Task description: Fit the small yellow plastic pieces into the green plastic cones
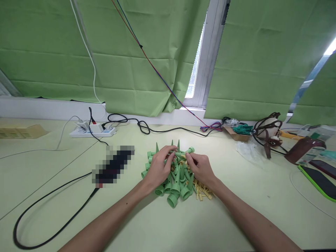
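Note:
In the middle of the table lies a heap of green plastic cones (176, 185), hollow, with wide round open ends and pointed tips. My left hand (160, 165) is over the heap's left side, its fingers closed on one green cone (179, 154) that lies sideways. From the right, my right hand (201, 168) pinches a small yellow piece (183, 157) against that cone; fingertips hide part of it. Under my right hand, a pile of small yellow plastic pieces (202, 190) spreads beside the cones.
A blurred dark device (114, 166) with a looping black cable lies to the left. Behind it sits a white power strip (93, 130). At the right are a cardboard box (237, 134), clear plastic bags (249, 152), a dark red object (304, 150) and a green-edged phone (319, 180).

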### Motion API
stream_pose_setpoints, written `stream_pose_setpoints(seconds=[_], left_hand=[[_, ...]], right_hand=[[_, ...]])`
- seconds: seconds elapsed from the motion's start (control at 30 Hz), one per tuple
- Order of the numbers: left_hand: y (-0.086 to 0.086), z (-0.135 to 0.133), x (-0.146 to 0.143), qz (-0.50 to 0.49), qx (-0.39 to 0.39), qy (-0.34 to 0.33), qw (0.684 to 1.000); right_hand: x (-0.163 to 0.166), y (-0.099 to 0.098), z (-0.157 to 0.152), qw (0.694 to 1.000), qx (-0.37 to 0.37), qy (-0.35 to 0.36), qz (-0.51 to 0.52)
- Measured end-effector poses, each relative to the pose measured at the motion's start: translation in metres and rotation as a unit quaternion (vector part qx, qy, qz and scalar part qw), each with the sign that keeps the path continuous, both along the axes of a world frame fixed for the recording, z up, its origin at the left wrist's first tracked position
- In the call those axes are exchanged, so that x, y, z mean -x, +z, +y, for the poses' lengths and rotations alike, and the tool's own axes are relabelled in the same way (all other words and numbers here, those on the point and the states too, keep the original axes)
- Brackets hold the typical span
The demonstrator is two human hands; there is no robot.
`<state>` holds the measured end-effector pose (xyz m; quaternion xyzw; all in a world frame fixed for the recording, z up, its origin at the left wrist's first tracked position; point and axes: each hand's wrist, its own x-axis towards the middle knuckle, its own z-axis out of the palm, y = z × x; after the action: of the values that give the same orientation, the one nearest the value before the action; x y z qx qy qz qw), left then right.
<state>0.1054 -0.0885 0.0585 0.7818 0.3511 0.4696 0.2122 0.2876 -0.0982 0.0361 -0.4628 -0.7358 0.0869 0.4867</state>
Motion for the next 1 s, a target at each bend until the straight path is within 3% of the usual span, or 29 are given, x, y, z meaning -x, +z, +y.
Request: stream_pose_setpoints(seconds=[0.2,0.4,1.0], left_hand=[[0.0006,0.0015,0.0007,-0.016,0.013,0.024,0.999],[0.0002,0.0036,0.0008,-0.047,0.047,0.011,0.998],[-0.0003,0.0029,0.0000,-0.091,0.112,-0.010,0.989]], right_hand=[[-0.0037,0.0030,-0.0016,0.999,-0.001,0.046,0.001],[-0.0075,-0.0001,-0.0006,0.993,-0.038,0.095,-0.061],[-0.0030,-0.0055,0.0019,0.982,-0.128,0.105,-0.089]])
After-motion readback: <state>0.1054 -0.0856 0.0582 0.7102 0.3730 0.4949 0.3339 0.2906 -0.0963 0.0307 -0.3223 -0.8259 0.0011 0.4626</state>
